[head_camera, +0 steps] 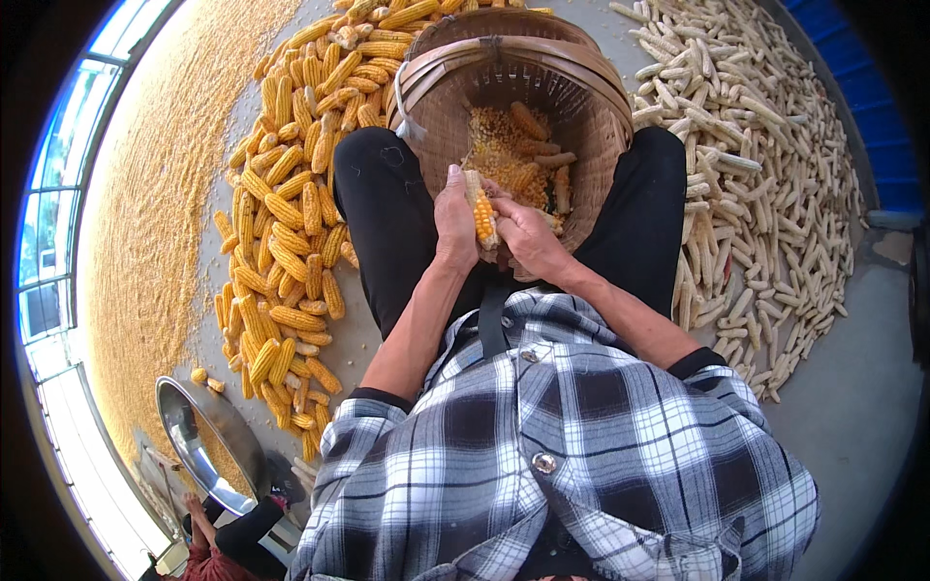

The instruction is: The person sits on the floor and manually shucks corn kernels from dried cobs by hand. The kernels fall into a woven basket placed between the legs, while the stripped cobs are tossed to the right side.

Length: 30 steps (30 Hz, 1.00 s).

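Both hands meet over the near rim of a woven bamboo basket (436, 141), which stands between my knees. My left hand (456, 225) grips a partly stripped corn cob (484, 214); some yellow kernels remain on its side, while its upper end is bare. Against the cob's right side press the fingers of my right hand (527, 236); whether they also hold a second cob is hidden. Inside the basket lie loose corn kernels (494, 138) and several cobs, among them one orange cob (528, 120). The basket's arched handle (501, 52) crosses above them.
A heap of yellow corn ears (290, 210) lies at left, beyond it a wide spread of kernels (152, 174). Bare cobs (748, 174) are piled at right. At lower left, another person (218, 545) sits by a metal basin (207, 443) holding kernels.
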Available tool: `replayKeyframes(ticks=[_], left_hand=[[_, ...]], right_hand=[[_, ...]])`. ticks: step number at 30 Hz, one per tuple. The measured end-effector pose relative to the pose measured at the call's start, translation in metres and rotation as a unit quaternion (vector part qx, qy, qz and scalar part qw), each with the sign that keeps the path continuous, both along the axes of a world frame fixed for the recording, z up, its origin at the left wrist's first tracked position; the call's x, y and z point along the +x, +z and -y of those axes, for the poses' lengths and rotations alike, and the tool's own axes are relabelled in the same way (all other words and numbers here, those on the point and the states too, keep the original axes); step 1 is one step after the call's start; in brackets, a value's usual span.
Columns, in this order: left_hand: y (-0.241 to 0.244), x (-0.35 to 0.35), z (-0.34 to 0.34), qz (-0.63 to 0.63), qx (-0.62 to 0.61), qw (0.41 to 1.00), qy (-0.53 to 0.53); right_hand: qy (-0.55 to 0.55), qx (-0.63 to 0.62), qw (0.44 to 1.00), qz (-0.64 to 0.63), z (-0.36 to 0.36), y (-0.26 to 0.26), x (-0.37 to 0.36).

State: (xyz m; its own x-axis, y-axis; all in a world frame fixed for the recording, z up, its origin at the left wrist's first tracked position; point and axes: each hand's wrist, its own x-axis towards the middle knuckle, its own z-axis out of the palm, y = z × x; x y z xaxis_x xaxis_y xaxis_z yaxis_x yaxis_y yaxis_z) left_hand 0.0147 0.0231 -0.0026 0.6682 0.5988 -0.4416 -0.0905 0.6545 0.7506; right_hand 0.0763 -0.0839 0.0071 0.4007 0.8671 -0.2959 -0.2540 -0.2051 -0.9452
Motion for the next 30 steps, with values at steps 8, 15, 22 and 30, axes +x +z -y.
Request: replayKeyframes(ticks=[8, 15, 22, 30], left_hand=[[-0.001, -0.003, 0.000, 0.048, -0.082, 0.995, -0.009], [-0.002, -0.001, 0.002, 0.010, -0.029, 0.999, -0.014], [0.001, -0.002, -0.001, 0.050, -0.054, 0.997, -0.026], [-0.003, -0.002, 0.003, 0.006, 0.022, 0.997, -0.077]], right_hand=[[0.068, 0.004, 0.997, -0.020, 0.003, 0.003, 0.012], [0.014, 0.008, 0.988, 0.151, 0.000, -0.005, 0.005], [0.029, -0.018, 0.999, -0.014, 0.004, 0.001, 0.011], [0.085, -0.026, 0.988, 0.123, 0.006, 0.018, 0.024]])
